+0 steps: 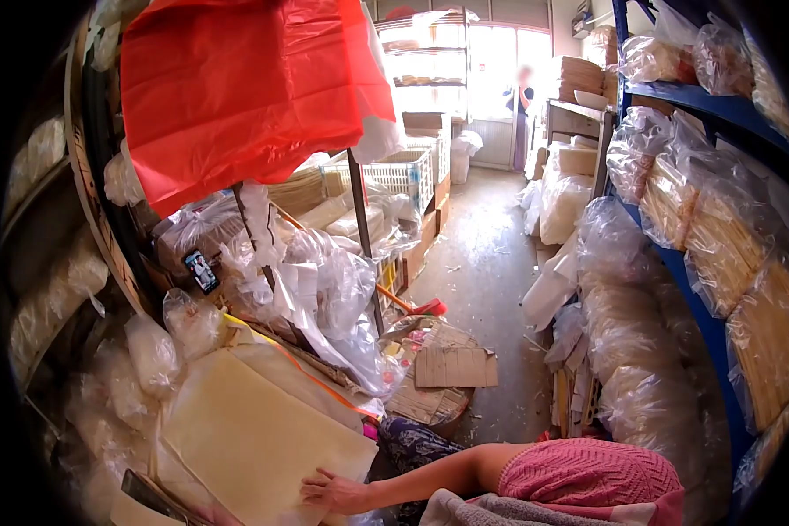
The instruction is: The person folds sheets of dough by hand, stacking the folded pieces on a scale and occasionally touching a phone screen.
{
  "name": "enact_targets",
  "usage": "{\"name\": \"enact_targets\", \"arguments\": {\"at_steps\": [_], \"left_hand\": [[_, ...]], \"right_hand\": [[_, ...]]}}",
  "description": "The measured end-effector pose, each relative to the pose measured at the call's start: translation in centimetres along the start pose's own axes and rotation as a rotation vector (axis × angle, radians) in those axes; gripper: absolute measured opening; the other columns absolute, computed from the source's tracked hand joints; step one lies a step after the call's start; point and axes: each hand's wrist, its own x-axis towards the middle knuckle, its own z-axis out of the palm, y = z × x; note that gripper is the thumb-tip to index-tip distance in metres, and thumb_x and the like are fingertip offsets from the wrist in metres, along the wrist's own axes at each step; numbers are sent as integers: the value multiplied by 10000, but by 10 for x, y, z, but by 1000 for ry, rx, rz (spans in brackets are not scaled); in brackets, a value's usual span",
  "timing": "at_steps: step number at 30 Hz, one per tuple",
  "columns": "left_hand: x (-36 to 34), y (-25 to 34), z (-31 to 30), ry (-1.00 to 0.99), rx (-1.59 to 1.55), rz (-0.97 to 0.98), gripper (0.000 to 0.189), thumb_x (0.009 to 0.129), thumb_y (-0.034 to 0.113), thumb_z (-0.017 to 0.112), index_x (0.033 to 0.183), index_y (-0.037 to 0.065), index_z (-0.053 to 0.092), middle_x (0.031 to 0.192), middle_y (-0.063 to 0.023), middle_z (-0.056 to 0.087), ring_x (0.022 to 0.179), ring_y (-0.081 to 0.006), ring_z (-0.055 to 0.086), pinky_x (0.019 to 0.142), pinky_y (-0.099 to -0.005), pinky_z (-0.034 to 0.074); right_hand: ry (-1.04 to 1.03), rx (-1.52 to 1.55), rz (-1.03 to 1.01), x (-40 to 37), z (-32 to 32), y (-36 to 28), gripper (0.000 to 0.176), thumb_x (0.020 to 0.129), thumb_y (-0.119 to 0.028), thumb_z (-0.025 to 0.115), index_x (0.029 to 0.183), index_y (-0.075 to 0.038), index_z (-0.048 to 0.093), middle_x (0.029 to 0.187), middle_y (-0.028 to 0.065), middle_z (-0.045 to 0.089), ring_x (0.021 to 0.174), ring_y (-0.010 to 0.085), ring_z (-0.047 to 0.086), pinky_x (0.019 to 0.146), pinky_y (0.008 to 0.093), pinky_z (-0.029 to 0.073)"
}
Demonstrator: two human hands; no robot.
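My right hand point(335, 493) lies palm down on a large stack of cream-coloured sheets point(259, 438) at the lower left, its fingers spread near the lower right edge of the stack. My bare forearm reaches in from the right, out of a pink knitted sleeve point(587, 473). An orange and yellow strip point(302, 358) runs along the far edge of the stack. My left hand does not show.
Clear bags stand left of the stack. A phone point(202, 272) and red sheet point(245, 96) are beyond. Cardboard point(454, 366) and a red brush point(430, 307) lie near the aisle. Blue shelving point(701, 298) with bagged goods lines the right. A person point(521, 114) stands by the door.
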Motion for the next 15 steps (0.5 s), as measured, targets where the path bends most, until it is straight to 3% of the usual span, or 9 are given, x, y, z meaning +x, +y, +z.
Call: {"name": "enact_targets", "arguments": {"at_steps": [12, 15], "left_hand": [[-1, 0, 0, 1, -2, 6, 443, 911, 322, 448, 1251, 43, 505, 1300, -203, 482, 1250, -389, 391, 1033, -538, 286], [-2, 0, 0, 7, -3, 6, 446, 912, 324, 448, 1254, 44, 503, 1302, -204, 481, 1252, -390, 389, 1034, -539, 284]], "right_hand": [[-17, -21, 19, 1, 0, -1, 389, 795, -163, 498, 1180, -133, 546, 1298, 93, 461, 1310, 256, 351, 1059, 569, 233], [-48, -22, -2, -1, -18, -7, 405, 817, -155, 530, 1218, -92, 526, 1311, 116, 462, 1288, 284, 378, 1065, 515, 265]]}}
